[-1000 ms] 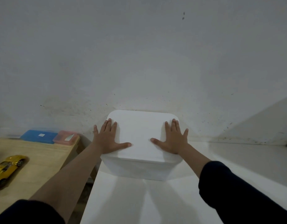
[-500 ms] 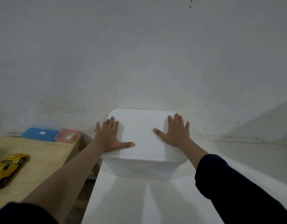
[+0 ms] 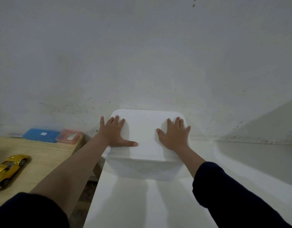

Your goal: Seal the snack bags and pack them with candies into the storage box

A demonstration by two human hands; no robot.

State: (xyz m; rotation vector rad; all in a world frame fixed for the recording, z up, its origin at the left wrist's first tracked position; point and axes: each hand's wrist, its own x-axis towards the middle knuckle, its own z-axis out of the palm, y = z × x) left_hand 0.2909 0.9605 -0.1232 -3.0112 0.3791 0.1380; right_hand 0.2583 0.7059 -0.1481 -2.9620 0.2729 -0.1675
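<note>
With fingers splayed flat, your left hand [image 3: 113, 134] and right hand [image 3: 174, 135] grip nothing; palms press the lid of the storage box [image 3: 146, 145], probably seating it. The box sits on the white table [image 3: 142, 203] against the wall.

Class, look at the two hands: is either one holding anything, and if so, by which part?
Nothing is gripped. The left hand and right hand lie flat, fingers spread, on the lid of the white storage box.
</note>
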